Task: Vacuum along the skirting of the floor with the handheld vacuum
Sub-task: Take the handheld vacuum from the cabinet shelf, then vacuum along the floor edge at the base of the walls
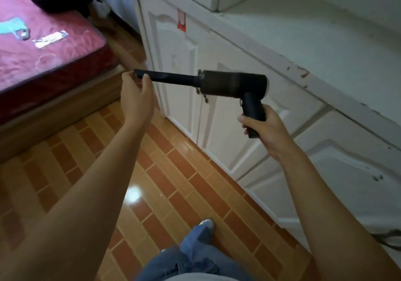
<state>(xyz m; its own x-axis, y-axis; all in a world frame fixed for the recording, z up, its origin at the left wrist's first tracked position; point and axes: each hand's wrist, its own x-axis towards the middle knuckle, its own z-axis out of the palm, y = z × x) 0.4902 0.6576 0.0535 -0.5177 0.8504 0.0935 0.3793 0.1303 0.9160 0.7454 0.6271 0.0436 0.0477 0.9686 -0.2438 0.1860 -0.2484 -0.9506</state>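
Above the brick-patterned tiled floor, in front of the white cabinet, you are holding the handheld vacuum up in the air. It is lying roughly level, well clear of the tiles, with its nose pointing to your left. Your right hand is gripping the pistol handle, with the fingers curling round it. Your left hand is pinching the far tip of the black crevice nozzle, the fingertips closing on its end while the rest of the nozzle is showing bare between your two hands. Both forearms are reaching forward and are bare.

The vacuum's dark barrel is crossing in front of the cabinet doors, whose white paint is chipping along the top edge. A red sticker is showing on the leftmost door. To your left, a red mattress is lying on a low wooden base, carrying a teal item and a flat pale packet; what they are, you cannot tell through the blur. Down below, your leg in blue jeans is standing on the tiles, ending in a light shoe near the cabinet's foot.
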